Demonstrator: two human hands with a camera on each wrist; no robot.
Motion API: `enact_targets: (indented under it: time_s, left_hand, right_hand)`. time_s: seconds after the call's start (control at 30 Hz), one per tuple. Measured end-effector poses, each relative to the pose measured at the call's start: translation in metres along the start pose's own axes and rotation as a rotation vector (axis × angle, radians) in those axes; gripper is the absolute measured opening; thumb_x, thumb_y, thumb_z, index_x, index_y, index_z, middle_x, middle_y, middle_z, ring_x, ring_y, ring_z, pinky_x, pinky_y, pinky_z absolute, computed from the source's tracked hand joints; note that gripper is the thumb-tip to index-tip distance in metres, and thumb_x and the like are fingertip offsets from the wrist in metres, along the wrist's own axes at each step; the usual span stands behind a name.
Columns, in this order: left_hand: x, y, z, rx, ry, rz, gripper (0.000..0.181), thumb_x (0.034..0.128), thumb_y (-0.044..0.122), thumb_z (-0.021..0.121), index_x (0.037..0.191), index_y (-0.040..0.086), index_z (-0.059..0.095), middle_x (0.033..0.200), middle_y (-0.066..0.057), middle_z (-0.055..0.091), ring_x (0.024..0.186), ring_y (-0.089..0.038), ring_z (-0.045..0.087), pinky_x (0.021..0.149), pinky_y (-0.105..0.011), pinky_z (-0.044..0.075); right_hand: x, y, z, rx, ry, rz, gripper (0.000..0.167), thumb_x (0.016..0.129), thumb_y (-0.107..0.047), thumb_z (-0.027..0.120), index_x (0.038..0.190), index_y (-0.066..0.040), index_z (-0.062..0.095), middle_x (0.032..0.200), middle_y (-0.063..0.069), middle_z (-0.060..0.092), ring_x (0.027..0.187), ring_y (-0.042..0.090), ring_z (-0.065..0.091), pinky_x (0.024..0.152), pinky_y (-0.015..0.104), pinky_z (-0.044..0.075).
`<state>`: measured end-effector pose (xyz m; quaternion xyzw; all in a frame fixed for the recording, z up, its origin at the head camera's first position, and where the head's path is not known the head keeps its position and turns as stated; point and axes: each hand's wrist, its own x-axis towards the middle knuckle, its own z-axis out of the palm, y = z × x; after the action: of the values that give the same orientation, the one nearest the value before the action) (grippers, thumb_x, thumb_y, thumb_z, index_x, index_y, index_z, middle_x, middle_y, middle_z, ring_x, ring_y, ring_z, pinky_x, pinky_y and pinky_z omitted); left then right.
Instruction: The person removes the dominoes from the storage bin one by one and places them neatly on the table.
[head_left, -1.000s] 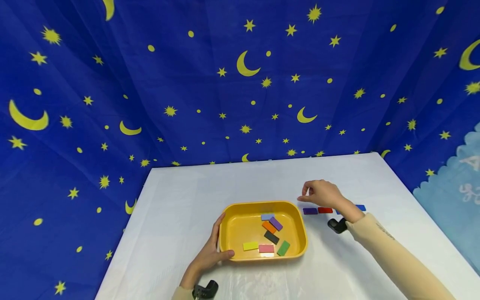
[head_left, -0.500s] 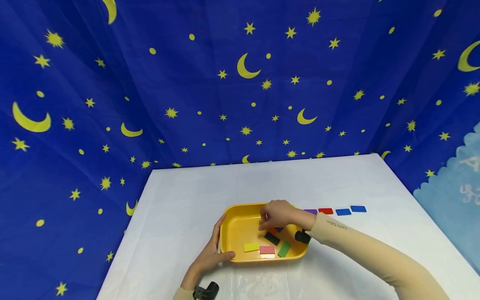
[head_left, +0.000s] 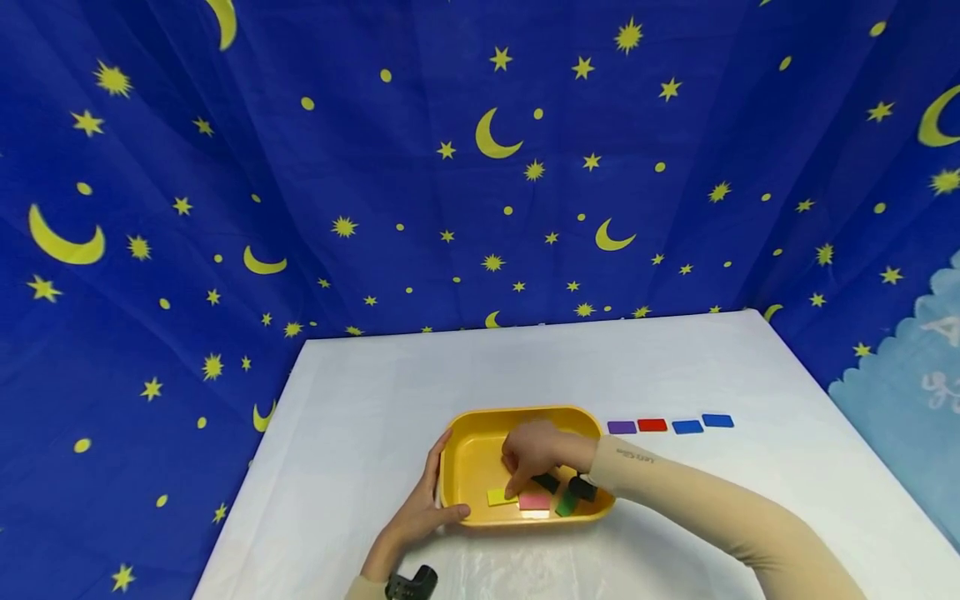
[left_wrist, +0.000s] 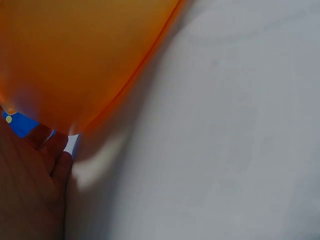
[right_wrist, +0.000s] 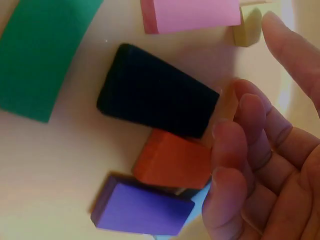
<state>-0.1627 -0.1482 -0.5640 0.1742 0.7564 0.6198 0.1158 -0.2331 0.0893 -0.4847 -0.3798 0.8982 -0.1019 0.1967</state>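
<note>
Your right hand (head_left: 531, 450) reaches down inside the yellow tray (head_left: 467, 462), its thumb apart from the bent fingers; the thumb's tip is at the yellow block (head_left: 497, 497), and the pictures do not settle whether it touches or only nears it. That block lies flat on the tray's floor, toward the tray's near wall and left of its middle. Your left hand (head_left: 422, 506) grips the tray at its left end, thumb over the near left corner, fingers along the outside of the left wall. Just beside the yellow block, along the tray's near side, lies the pink block (head_left: 534, 502), and after it the green block (head_left: 567, 503), slanted, by the tray's near right corner. Farther into the tray, you have the black block (right_wrist: 157, 92), then the orange block (right_wrist: 175, 161) against it, the purple block (right_wrist: 145, 207) and the light blue block (right_wrist: 200, 202), partly hidden by your fingers. Beyond the tray's right end a loose row runs outward: a second purple block (head_left: 621, 427) just beside the rim, a red block (head_left: 652, 425), a blue block (head_left: 687, 427) and another blue block (head_left: 717, 421) farthest from the tray.
</note>
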Motion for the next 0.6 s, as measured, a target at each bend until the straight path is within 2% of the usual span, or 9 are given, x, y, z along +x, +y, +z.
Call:
enact_targets:
  time_s: [0.2, 0.37, 0.6]
  left_hand:
    - [-0.001, -0.001, -0.001, 0.000, 0.000, 0.012, 0.106, 0.0758, 0.019, 0.079, 0.152, 0.033, 0.007, 0.158, -0.004, 0.004, 0.140, -0.024, 0.010, 0.108, -0.053, 0.011]
    - [-0.001, 0.000, -0.001, -0.008, 0.006, -0.001, 0.105, 0.0761, 0.021, 0.078, 0.152, 0.034, 0.007, 0.158, -0.004, 0.004, 0.140, -0.024, 0.012, 0.108, -0.054, 0.012]
    - [-0.001, 0.001, 0.000, -0.003, 0.007, 0.002, 0.105, 0.0759, 0.021, 0.078, 0.152, 0.035, 0.007, 0.158, -0.003, 0.005, 0.140, -0.025, 0.010, 0.108, -0.055, 0.011]
  right_hand:
    - [0.001, -0.001, 0.004, 0.003, -0.007, -0.002, 0.038, 0.069, -0.048, 0.081, 0.058, -0.022, 0.056, 0.051, -0.014, 0.045, 0.049, 0.005, 0.044, 0.049, 0.022, 0.033]
    - [0.004, 0.002, 0.007, 0.030, -0.009, -0.002, 0.036, 0.070, -0.045, 0.081, 0.058, -0.021, 0.057, 0.052, -0.014, 0.046, 0.049, 0.005, 0.044, 0.049, 0.022, 0.033]
    - [0.008, 0.009, 0.007, 0.053, 0.009, 0.030, 0.033, 0.071, -0.044, 0.081, 0.062, -0.023, 0.058, 0.055, -0.013, 0.049, 0.048, 0.006, 0.047, 0.051, 0.023, 0.038]
